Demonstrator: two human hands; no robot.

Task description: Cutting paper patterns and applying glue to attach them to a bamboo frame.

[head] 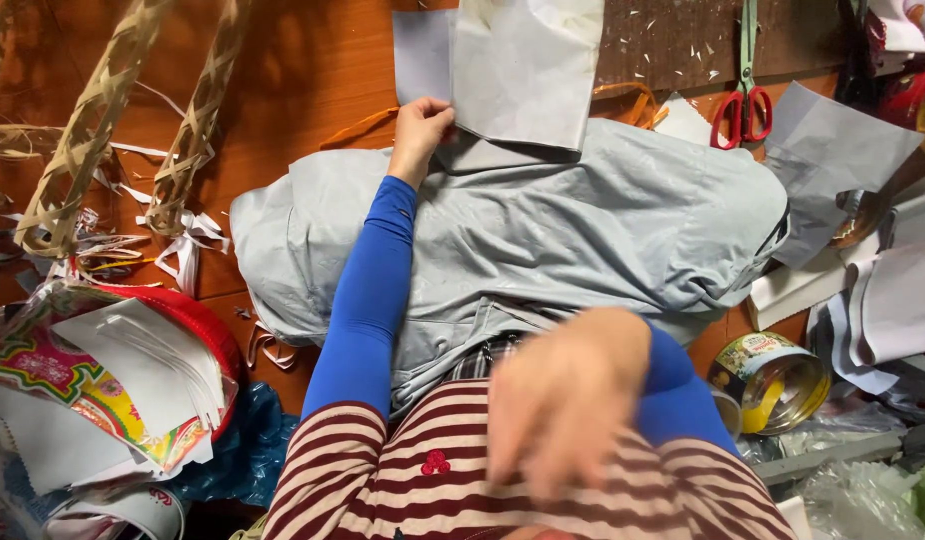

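Note:
My left hand (421, 128) reaches forward in a blue sleeve and pinches the lower left corner of a pale grey folded sheet (523, 70) that rests on a big grey-blue cloth bundle (543, 230). My right hand (563, 400) is close to the camera, blurred, fingers spread and pointing down over my striped red and white top; nothing shows in it. A second grey sheet (421, 50) lies under the folded one.
Red-handled scissors (743, 110) lie at the back right beside more grey sheets (833, 160). An open tin (773, 380) sits at the right. Woven bamboo strips (93, 120) lie at the left, above a red basket (198, 325) of white and printed paper.

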